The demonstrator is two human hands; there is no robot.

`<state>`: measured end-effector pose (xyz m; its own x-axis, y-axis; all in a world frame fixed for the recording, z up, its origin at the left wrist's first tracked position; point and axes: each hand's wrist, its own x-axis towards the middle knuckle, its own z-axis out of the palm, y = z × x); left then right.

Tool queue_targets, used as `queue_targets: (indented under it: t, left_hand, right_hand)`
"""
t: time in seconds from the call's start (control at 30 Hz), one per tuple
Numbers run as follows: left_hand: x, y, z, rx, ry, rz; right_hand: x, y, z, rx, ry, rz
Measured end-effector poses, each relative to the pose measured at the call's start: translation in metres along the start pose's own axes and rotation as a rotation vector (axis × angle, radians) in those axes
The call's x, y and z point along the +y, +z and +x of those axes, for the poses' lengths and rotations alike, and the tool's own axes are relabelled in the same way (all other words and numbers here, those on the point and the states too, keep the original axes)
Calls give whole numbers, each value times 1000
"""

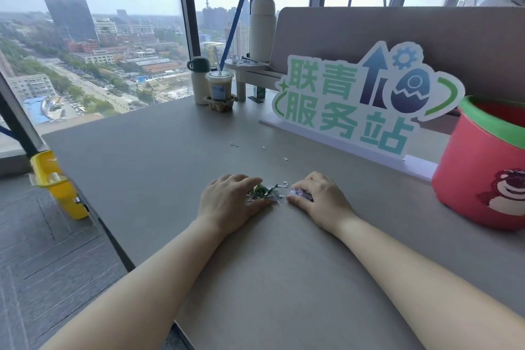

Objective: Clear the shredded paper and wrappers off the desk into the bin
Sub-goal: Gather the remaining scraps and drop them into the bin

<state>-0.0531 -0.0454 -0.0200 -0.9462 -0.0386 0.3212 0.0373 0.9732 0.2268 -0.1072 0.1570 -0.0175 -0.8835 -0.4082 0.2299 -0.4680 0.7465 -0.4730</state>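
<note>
A small heap of shredded paper and green wrapper scraps [268, 192] lies on the grey desk [159, 167], between my two hands. My left hand [227, 202] rests palm down on the heap's left side, fingers curled over the scraps. My right hand [318, 199] cups the right side, with white and purple bits under its fingertips. A few stray shreds [234, 145] lie farther back on the desk. The pink bin [480, 167] with a green rim and a bear picture stands at the right, its mouth open.
A white sign with green characters [363, 99] stands behind the heap. A drink cup [219, 85], a small flask [199, 79] and a tall white bottle [262, 28] stand at the back. A yellow container [56, 185] hangs off the desk's left edge.
</note>
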Motion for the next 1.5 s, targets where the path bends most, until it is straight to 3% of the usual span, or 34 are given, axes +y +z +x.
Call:
queue_targets:
  t: [0.7,0.97,1.37,1.5]
  left_hand:
    - [10,6,9,-22,8,-74]
    - [16,5,8,31,96,-80]
    - [18,5,12,229,406,280]
    - [15,6,13,230,399,193]
  right_hand:
    - [3,3,1,36,-16,19]
    - [2,3,1,34,-18,14]
    - [-1,-2,-1,27,-37,38]
    - [0,-6,-1,25,-21,61]
